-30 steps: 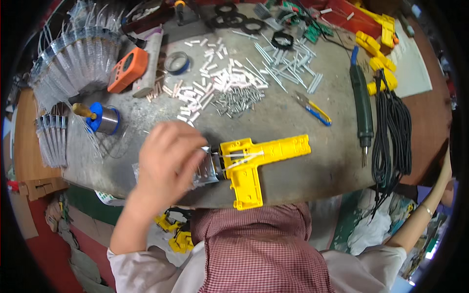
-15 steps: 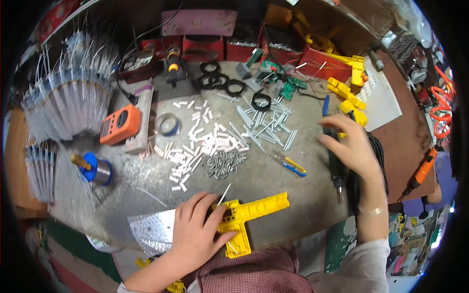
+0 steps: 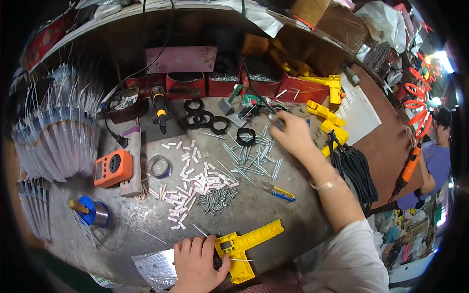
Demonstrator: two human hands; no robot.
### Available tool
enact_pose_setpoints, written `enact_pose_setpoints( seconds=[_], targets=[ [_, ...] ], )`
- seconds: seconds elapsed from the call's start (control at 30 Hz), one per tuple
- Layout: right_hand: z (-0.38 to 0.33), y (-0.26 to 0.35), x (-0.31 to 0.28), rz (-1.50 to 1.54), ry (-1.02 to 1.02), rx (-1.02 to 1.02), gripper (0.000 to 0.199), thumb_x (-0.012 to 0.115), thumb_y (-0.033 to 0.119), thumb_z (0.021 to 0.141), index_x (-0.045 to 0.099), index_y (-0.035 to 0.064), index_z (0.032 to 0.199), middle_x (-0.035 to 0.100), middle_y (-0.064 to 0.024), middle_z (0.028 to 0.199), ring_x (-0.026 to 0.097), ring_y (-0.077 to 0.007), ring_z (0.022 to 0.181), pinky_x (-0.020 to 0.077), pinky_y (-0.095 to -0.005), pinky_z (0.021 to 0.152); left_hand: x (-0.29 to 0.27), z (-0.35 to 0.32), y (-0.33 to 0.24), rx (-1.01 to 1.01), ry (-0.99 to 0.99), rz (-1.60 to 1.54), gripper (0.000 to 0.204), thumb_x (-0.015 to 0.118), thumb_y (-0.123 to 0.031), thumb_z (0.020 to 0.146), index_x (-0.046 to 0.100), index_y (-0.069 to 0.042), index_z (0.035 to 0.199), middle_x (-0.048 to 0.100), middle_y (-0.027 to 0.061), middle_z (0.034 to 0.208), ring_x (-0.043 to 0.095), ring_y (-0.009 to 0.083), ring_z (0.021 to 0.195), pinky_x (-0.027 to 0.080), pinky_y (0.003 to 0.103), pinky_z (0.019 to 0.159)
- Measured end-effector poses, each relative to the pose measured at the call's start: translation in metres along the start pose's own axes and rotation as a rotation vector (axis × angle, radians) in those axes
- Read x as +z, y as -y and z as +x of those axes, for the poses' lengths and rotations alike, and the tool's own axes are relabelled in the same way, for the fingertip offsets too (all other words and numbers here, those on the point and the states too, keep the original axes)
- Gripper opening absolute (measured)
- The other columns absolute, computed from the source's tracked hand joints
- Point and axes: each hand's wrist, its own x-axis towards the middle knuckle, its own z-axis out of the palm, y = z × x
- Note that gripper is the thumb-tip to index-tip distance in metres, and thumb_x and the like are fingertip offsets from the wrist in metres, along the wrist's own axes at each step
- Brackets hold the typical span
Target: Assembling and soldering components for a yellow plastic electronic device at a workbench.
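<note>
A yellow T-shaped plastic housing half (image 3: 246, 242) lies open side up near the table's front edge. My left hand (image 3: 199, 261) is closed on its left side, thumb bent at the edge. A dark part, mostly hidden, sits by that thumb, and a thin white wire (image 3: 242, 260) crosses the housing. My right hand (image 3: 294, 134) reaches over the table, fingers bent together beside the green circuit boards (image 3: 250, 101). A dark thing shows at its fingertips; its kind is unclear. Left of that hand lie metal rods (image 3: 251, 156) and black rings (image 3: 245, 137).
Small white sleeves (image 3: 195, 188) and screws (image 3: 217, 200) lie mid-table, with yellow-blue snips (image 3: 278, 192) nearby. A solder spool (image 3: 95, 212), an orange meter (image 3: 113, 167) and bagged parts (image 3: 53, 132) stand left. Coiled black cable (image 3: 354, 171) lies right; red bins (image 3: 185, 86) line the back.
My right hand has moved left and away from me, from the right side to the circuit boards, and its fingers have closed. My left hand remains at the housing. The view has shifted.
</note>
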Motion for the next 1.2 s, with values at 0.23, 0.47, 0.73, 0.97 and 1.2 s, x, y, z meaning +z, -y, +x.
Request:
enact_pose_setpoints(
  seconds=[0.23, 0.47, 0.73, 0.97, 1.2],
  targets=[
    [-0.138, 0.010, -0.116, 0.222, 0.266, 0.126, 0.030, 0.070, 0.001, 0.073, 0.062, 0.0057, 0.101, 0.058, -0.0052, 0.084, 0.054, -0.0118, 0.068, 0.0446, -0.0241, 0.060, 0.018, 0.005, 0.014, 0.183, -0.091, 0.008, 0.044, 0.067, -0.021, 0.067, 0.058, -0.001, 0.106, 0.053, 0.0132, 0.090, 0.050, 0.0316, 0.084, 0.038, 0.043, 0.076],
    [-0.206, -0.001, -0.099, 0.085, 0.196, 0.103, 0.035, 0.078, 0.010, 0.072, 0.058, 0.0078, 0.100, 0.061, -0.0113, 0.087, 0.062, -0.0298, 0.078, 0.0499, -0.0365, 0.065, 0.015, 0.004, 0.005, 0.212, -0.038, 0.048, 0.047, 0.068, -0.018, 0.066, 0.058, -0.001, 0.108, 0.055, 0.0146, 0.094, 0.050, 0.0333, 0.085, 0.039, 0.044, 0.078],
    [-0.168, -0.026, -0.094, 0.196, 0.163, 0.100, 0.019, 0.069, 0.011, 0.081, 0.065, -0.0009, 0.096, 0.064, -0.0144, 0.084, 0.063, -0.0259, 0.073, 0.0501, -0.0360, 0.069, -0.006, -0.005, 0.000, 0.330, -0.177, -0.060, 0.042, 0.076, -0.019, 0.072, 0.064, -0.005, 0.109, 0.060, 0.0108, 0.101, 0.055, 0.0317, 0.088, 0.044, 0.041, 0.078],
    [-0.109, 0.011, -0.050, 0.108, 0.542, 0.067, 0.020, 0.074, 0.019, 0.076, 0.068, 0.0015, 0.084, 0.068, -0.0119, 0.075, 0.066, -0.0294, 0.074, 0.0511, -0.0382, 0.072, -0.052, 0.031, 0.058, 0.083, -0.367, 0.284, 0.017, 0.070, 0.002, 0.070, 0.067, -0.001, 0.086, 0.062, 0.0131, 0.085, 0.060, 0.0331, 0.084, 0.048, 0.040, 0.074],
    [-0.109, -0.002, -0.040, 0.162, 0.462, 0.115, 0.013, 0.069, 0.013, 0.076, 0.066, 0.0010, 0.080, 0.065, -0.0125, 0.071, 0.065, -0.0238, 0.068, 0.0508, -0.0333, 0.067, -0.036, 0.060, 0.060, 0.107, -0.047, 0.167, 0.011, 0.071, -0.002, 0.075, 0.069, -0.001, 0.086, 0.062, 0.0126, 0.083, 0.061, 0.0309, 0.083, 0.048, 0.039, 0.074]
  ],
)
